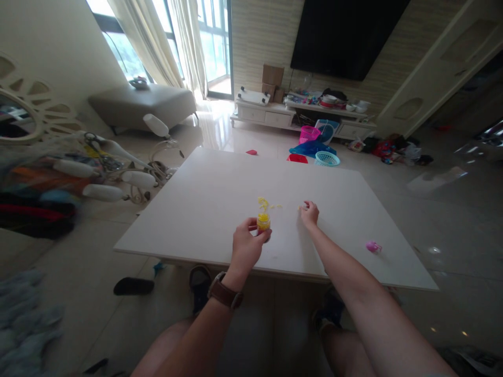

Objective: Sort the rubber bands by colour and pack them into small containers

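My left hand (249, 241) is wrapped round a small clear jar (263, 224), held upright above the near part of the white table (204, 209). Yellow pieces (263, 217) fill the jar to about its rim. Just beyond it lies a loose cluster of thin yellow pieces (262, 201), with a few more trailing to the right. My right hand (310, 213) is low over the tabletop, its thumb and a finger pinched at a tiny yellow piece (299, 208); the other fingers are curled. A small pink object (373, 246) rests on the table farther right, its kind unclear.
Beyond the table stand a pink basket (309, 134), a light-blue basket (327, 159) and a low white cabinet (271, 116) with clutter on it. A lamp with white shades (139, 179) is beside the table's left edge. A dark slipper (133, 286) lies below the near left edge.
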Action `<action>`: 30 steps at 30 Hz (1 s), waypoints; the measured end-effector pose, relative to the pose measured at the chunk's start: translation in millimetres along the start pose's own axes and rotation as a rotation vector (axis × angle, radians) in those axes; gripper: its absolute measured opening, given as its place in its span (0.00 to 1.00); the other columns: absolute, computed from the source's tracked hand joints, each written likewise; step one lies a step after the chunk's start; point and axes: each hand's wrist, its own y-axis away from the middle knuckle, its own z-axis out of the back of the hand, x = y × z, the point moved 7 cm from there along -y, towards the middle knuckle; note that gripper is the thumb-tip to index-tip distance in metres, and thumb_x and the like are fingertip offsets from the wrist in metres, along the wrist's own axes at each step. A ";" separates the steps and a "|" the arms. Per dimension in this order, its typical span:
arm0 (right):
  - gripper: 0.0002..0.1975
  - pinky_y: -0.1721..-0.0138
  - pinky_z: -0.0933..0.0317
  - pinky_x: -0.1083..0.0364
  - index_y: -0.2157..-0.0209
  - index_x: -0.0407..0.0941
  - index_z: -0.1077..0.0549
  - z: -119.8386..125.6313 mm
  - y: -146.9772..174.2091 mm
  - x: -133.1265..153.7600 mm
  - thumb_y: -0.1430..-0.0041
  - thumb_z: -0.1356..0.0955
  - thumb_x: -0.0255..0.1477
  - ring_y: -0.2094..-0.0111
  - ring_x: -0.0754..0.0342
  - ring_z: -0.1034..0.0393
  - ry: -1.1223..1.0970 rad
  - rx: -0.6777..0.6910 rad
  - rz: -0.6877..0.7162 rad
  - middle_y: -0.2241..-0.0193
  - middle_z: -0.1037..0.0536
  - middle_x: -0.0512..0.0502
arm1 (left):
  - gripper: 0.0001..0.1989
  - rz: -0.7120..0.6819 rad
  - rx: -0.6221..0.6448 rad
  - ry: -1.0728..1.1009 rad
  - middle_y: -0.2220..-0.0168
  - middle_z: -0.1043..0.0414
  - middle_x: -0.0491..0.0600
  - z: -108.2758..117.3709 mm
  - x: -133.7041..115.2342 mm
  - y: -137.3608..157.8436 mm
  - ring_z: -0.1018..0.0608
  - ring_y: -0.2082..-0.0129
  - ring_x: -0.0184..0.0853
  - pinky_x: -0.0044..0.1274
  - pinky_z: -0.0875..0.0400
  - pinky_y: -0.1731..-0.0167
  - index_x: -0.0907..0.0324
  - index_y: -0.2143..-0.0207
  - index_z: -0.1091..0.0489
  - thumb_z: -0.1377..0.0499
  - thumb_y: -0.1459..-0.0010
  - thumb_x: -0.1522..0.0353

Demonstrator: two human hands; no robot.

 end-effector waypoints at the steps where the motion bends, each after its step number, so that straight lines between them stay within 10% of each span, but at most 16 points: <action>1: 0.13 0.54 0.34 0.49 0.60 0.40 0.23 -2.2 -2.6 -2.5 0.49 0.32 0.24 0.60 0.47 0.30 0.016 0.024 -0.014 0.60 0.22 0.37 | 0.10 0.002 -0.001 0.003 0.62 0.18 0.50 -0.3 0.1 -0.6 0.18 0.56 0.42 0.31 0.25 0.57 0.57 0.64 0.22 0.30 0.50 0.72; 10: 0.07 0.56 0.36 0.52 0.78 0.44 0.27 -5.8 -1.4 20.4 0.49 0.32 0.21 0.66 0.50 0.28 0.086 0.254 -0.004 0.73 0.21 0.41 | 0.10 -0.016 0.037 -0.027 0.62 0.18 0.50 -10.9 -0.3 0.2 0.18 0.58 0.42 0.31 0.25 0.59 0.56 0.64 0.23 0.30 0.50 0.71; 16: 0.06 0.63 0.34 0.55 0.66 0.44 0.23 25.0 25.6 115.6 0.39 0.32 0.32 0.69 0.54 0.29 -0.078 0.373 0.168 0.67 0.20 0.47 | 0.13 -0.117 -0.004 -0.250 0.58 0.20 0.52 -10.0 -6.6 5.4 0.20 0.58 0.44 0.33 0.28 0.59 0.54 0.60 0.23 0.30 0.50 0.70; 21: 0.06 0.62 0.33 0.54 0.66 0.46 0.23 85.9 90.3 226.2 0.37 0.30 0.33 0.66 0.54 0.28 -0.343 0.629 0.674 0.66 0.21 0.47 | 0.12 -0.160 -0.005 -0.328 0.57 0.21 0.52 -8.0 -14.7 11.3 0.21 0.59 0.44 0.32 0.31 0.62 0.53 0.60 0.23 0.31 0.48 0.69; 30: 0.03 0.70 0.36 0.57 0.68 0.46 0.22 101.0 114.1 259.4 0.41 0.27 0.28 0.73 0.57 0.30 -0.229 0.734 0.761 0.74 0.22 0.52 | 0.12 -0.176 0.006 -0.324 0.58 0.21 0.52 -5.2 -21.0 11.5 0.21 0.60 0.44 0.32 0.31 0.61 0.53 0.60 0.22 0.30 0.48 0.70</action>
